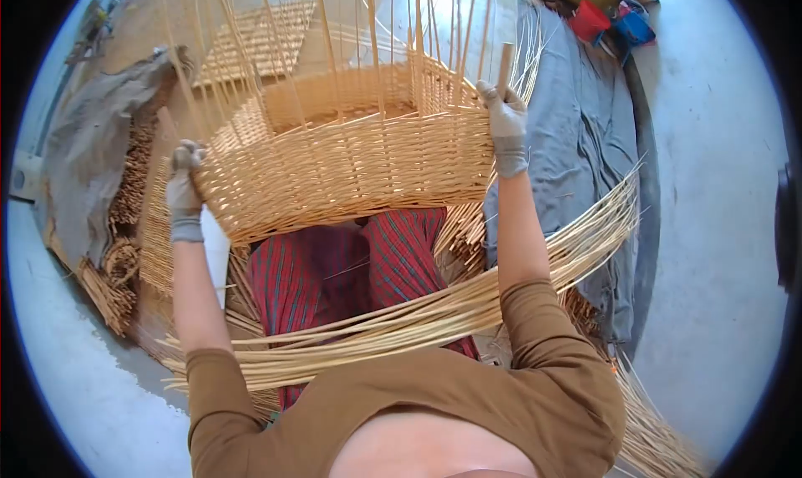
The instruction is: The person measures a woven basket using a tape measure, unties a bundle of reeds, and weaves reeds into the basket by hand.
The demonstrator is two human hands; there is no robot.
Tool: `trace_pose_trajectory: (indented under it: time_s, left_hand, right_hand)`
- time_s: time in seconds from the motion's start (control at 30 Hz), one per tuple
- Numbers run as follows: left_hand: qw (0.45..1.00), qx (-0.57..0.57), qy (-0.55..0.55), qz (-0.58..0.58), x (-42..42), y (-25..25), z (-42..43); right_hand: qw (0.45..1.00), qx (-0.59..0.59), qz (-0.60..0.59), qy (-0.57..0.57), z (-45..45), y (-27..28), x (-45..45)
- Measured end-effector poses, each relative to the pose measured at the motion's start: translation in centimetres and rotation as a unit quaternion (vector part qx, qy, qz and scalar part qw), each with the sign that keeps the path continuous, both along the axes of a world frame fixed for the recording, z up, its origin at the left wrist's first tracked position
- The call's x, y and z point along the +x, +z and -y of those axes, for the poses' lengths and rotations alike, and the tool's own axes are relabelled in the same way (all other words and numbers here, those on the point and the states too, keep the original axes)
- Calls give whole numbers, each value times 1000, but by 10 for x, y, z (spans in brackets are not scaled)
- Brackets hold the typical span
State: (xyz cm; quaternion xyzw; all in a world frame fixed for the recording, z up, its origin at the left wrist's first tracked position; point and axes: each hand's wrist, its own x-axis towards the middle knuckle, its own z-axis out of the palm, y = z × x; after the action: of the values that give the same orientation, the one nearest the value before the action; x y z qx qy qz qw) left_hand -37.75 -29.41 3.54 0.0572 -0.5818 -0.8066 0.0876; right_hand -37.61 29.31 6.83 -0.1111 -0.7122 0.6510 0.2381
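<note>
A rectangular tan woven wicker basket (351, 169) with tall upright stakes (373, 44) is held over red plaid-covered legs (409, 252). The grey-gloved left hand (185, 186) and grey-gloved right hand (507, 127), well apart, are clamped on its near corners. Long pale rods (401, 332) cross the legs below its lower edge; rightward, past blue-grey cloth (551, 144), pale floor (718, 186) stretches wide.

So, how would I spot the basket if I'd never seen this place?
Start at the red plaid cloth near the picture's centre. Just beyond it, the gloved left hand and right hand hold the basket, one at either end of its near wall. Unlike the flat woven panel behind, it has standing walls, with long bare rods rising above the rim.
</note>
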Motion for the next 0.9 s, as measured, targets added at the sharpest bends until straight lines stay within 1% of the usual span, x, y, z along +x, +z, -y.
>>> trace_pose_trajectory:
  time_s: [0.07, 0.13, 0.17, 0.2, 0.23, 0.27, 0.3, 0.33, 0.37, 0.4, 0.43, 0.5, 0.53, 0.57, 0.6, 0.67, 0.73, 0.77, 0.8, 0.83, 0.87, 0.9]
  left_hand:
    - [999, -27, -12, -20, -6, -11, -1]
    - [998, -47, -21, -45, -18, 15, -12]
    - [990, -129, 32, -39, -16, 26, -26]
    - [973, -213, 86, -18, -4, 28, -32]
    - [972, -218, 83, -5, 3, 25, -36]
    - [928, -320, 184, -43, 4, 19, -42]
    - [862, -417, 276, -80, 9, 10, -44]
    - [865, -416, 245, -134, 33, 18, -66]
    - [865, -414, 213, -184, 64, 36, -101]
    - [888, -409, 138, -160, 87, 36, -123]
    - [905, -400, 69, -129, 112, 34, -138]
    - [955, -276, -85, -67, 157, 46, -162]
    - [955, -284, -74, -49, 178, 44, -163]
    - [959, -252, -129, -21, 191, 48, -164]
    - [958, -217, -187, 4, 202, 52, -162]
    - [958, -231, -169, 28, 225, 57, -151]
    - [957, -246, -148, 42, 235, 56, -139]
    - [964, -235, -118, 44, 238, 49, -124]
    - [970, -225, -86, 41, 239, 45, -110]
    - [979, -189, -51, 56, 244, 45, -105]
    - [979, -192, -44, 54, 244, 43, -102]
    - [972, -222, -48, 54, 244, 40, -98]
  right_hand:
    - [1000, -15, -19, -12, -6, -4, 3]
    - [999, -6, 9, -35, 4, 3, -4]
    - [999, -5, 0, -40, -2, 12, -8]
    - [994, 84, 46, -44, -6, 12, -10]
    - [979, 170, 100, -43, -10, 5, -9]
    - [962, 247, 106, -53, -16, 2, -8]
    - [938, 324, 113, -57, -18, 3, -9]
    - [926, 338, 162, -42, -16, 8, -6]
    - [925, 343, 162, 4, -16, 15, 7]
    - [910, 373, 175, 43, -24, 7, 9]
    - [909, 359, 197, 79, -17, 22, 28]
    - [921, 371, 28, 113, -38, -36, 2]
    - [918, 382, 82, 71, -21, -36, 25]
    - [909, 396, 127, 21, -5, -29, 36]
    - [911, 391, 124, 29, 11, -13, 58]
    - [894, 443, 19, -63, 49, 18, 120]
    - [899, 419, -123, 8, 85, 13, 165]
    - [940, 279, -53, 187, 109, 8, 190]
    - [892, 332, -66, 299, 140, 33, 229]
    - [845, 348, -64, 402, 165, 40, 256]
    - [789, 413, -22, 454, 181, 24, 276]
    - [760, 431, -13, 486, 193, 12, 292]
